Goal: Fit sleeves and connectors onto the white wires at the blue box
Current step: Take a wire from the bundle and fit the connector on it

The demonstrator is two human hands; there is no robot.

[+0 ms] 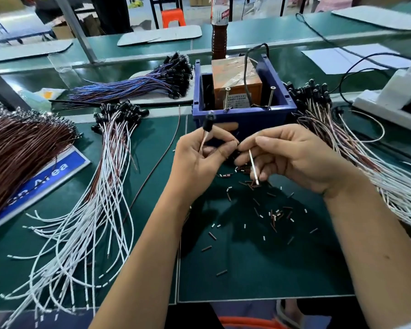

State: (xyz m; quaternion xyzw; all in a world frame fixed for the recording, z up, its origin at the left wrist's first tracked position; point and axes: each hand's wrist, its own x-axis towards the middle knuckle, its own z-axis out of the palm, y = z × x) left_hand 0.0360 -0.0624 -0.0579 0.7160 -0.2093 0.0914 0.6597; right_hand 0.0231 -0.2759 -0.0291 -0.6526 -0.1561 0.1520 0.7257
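Note:
The blue box (243,117) stands at mid table with an orange block inside and two screws leaning on its front wall. Just in front of it, my left hand (199,160) pinches a wire whose black connector (208,124) sticks up above the fingers. My right hand (292,157) holds a short white wire end (254,166) that points down. The fingertips of both hands meet at about the same spot. Several small brown and white sleeves (274,216) lie scattered on the green mat below my hands.
A bundle of white wires with black connectors (100,210) fans out on the left, another bundle (356,150) on the right. Brown wires (17,150) lie far left, blue-purple wires (140,84) behind. A bottle (219,32) stands behind the box; a white power strip (389,100) sits right.

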